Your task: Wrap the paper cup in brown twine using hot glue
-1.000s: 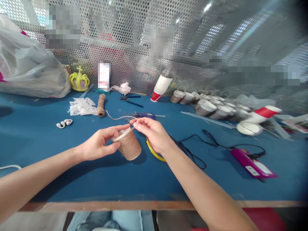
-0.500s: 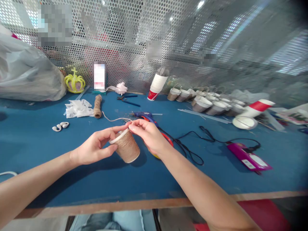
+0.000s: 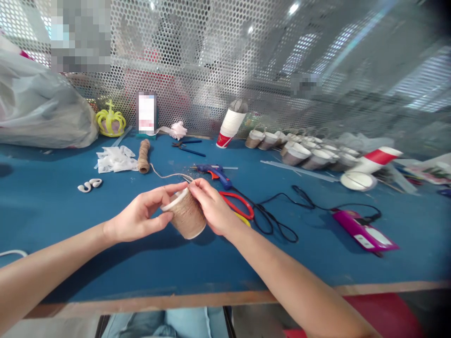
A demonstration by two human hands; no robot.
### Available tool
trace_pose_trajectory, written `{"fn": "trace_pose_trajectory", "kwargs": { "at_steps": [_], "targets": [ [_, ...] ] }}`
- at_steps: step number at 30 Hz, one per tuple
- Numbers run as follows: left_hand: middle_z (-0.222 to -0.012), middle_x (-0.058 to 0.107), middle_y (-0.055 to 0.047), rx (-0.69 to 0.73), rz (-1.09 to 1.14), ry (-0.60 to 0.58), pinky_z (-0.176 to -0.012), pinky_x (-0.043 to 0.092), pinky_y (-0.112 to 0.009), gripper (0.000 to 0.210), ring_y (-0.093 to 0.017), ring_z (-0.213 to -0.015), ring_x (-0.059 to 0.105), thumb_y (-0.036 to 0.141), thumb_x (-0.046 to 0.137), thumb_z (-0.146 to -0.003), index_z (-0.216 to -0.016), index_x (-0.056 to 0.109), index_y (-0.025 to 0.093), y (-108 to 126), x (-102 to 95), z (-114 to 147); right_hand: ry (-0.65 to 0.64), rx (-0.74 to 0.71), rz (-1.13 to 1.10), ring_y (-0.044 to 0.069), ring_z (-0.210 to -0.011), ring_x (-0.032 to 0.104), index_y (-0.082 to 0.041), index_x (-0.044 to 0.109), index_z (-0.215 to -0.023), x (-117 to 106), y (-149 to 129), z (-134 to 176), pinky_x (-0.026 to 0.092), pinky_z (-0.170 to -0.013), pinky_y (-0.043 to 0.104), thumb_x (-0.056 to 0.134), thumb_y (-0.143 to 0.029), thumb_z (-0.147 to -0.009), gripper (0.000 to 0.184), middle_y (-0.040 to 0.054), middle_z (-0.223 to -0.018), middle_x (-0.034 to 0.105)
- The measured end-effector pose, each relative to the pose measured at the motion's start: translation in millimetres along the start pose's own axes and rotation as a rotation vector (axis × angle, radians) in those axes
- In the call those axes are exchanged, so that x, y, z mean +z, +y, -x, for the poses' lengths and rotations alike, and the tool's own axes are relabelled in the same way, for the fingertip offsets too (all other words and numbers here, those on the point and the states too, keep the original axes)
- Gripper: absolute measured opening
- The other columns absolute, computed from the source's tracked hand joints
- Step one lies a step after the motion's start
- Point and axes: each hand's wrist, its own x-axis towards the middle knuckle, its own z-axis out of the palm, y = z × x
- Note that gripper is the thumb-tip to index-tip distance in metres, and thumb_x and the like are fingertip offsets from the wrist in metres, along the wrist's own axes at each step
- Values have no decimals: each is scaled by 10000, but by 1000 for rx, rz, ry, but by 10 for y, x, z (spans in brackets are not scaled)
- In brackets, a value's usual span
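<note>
A paper cup (image 3: 188,217) wrapped in brown twine tilts above the table, its white rim toward the upper left. My left hand (image 3: 143,213) grips it at the rim, fingers along the mouth and thumb on the outside. My right hand (image 3: 210,203) is closed at the rim's far side, pressing the twine (image 3: 172,175) against the cup. That strand runs back to a twine spool (image 3: 143,157). Behind my hands lies a blue glue gun (image 3: 216,172). Scissors with red and yellow handles (image 3: 243,205) are partly hidden by my right hand.
Pliers (image 3: 188,147), crumpled white material (image 3: 116,159) and white earbuds (image 3: 89,185) lie around. Stacked paper cups (image 3: 230,123) stand by the mesh wall. Several wrapped cups (image 3: 296,152) are at the back right. A black cord (image 3: 282,230) leads toward a purple power strip (image 3: 364,232).
My right hand has lowered slightly and closed in against the cup's side, uncovering more of the glue gun and scissors. The left hand keeps its hold.
</note>
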Motion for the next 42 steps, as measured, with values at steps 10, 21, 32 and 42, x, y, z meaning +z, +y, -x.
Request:
{"fn": "trace_pose_trajectory", "kwargs": {
  "at_steps": [10,21,32,42],
  "targets": [
    [-1369,423,-137,22,-249,-24,-1039,314,-396,57,-268,-1261,397,206,566,-787,-791,551,151,-2,-43,-19,82,-212,384,133,-675,463,-214,383,-802,19,-29,37,381,-636,294,358,-365,-887,175,-4,-744,470],
    [-1298,484,-109,-204,-317,112,-1012,337,-402,126,-269,-1186,466,288,592,-752,-756,585,163,-78,47,-4,69,-674,840,223,-899,546,-211,337,-820,88,59,67,464,-734,375,337,-211,-875,55,134,-955,507],
    [-1238,507,-108,-160,-285,139,-995,349,-367,87,-233,-1175,466,239,554,-775,-728,563,166,-94,74,-2,25,-670,851,210,-946,536,-217,369,-824,114,66,58,471,-774,382,368,-211,-878,54,121,-1002,505],
    [-1323,457,-98,-126,-293,117,-1016,328,-410,89,-254,-1206,444,228,555,-783,-721,559,165,-119,42,3,13,-534,593,178,-944,519,-214,411,-819,45,45,32,435,-832,366,374,-234,-895,86,86,-975,519]
  ]
}}
